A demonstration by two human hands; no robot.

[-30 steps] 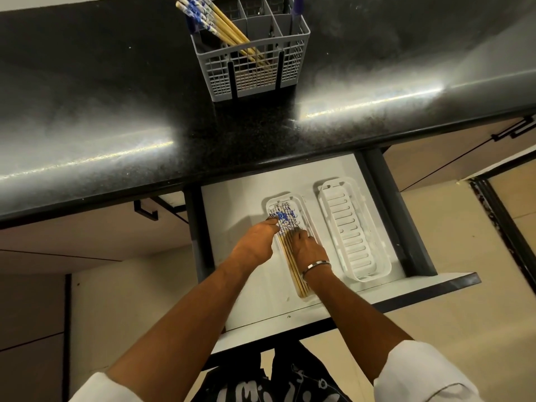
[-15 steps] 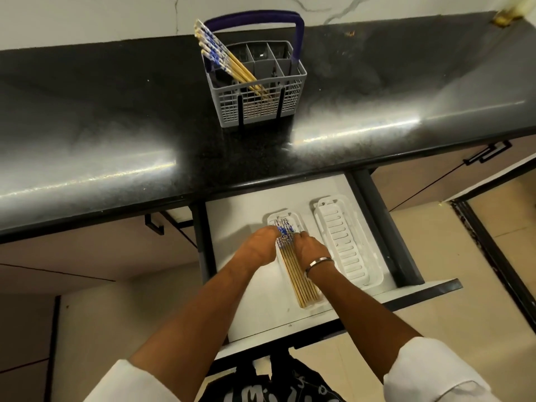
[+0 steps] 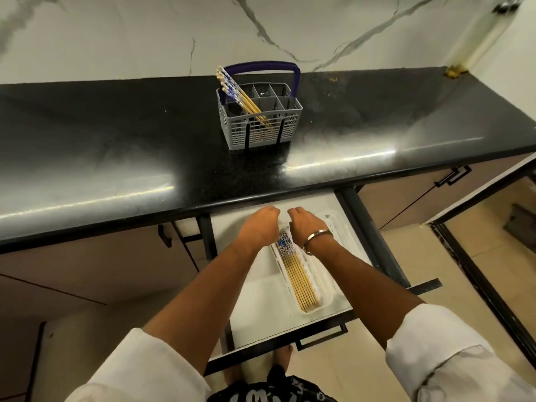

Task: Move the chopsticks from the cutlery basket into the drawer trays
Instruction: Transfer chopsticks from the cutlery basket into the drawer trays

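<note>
A grey cutlery basket [image 3: 262, 132] with a blue handle stands on the black counter. Several blue-and-white topped chopsticks [image 3: 237, 95] lean out of its left side. Below, an open white drawer [image 3: 261, 309] holds a white tray [image 3: 324, 297] with several chopsticks [image 3: 298, 277] lying lengthwise in it. A second white tray [image 3: 339, 227] lies to its right, mostly hidden by my right arm. My left hand [image 3: 259, 224] and my right hand [image 3: 304, 221] hover side by side above the far end of the drawer, fingers loosely curled, with nothing in them.
The black counter [image 3: 116, 158] runs across the view under a white marble wall [image 3: 145, 33]. Brown cabinet fronts with black handles [image 3: 452, 177] flank the drawer. A dark door frame [image 3: 478, 285] stands at the right on a beige tiled floor.
Both hands have lifted off the chopsticks in the left tray and moved up towards the counter edge. The camera has tilted up, bringing the wall into view.
</note>
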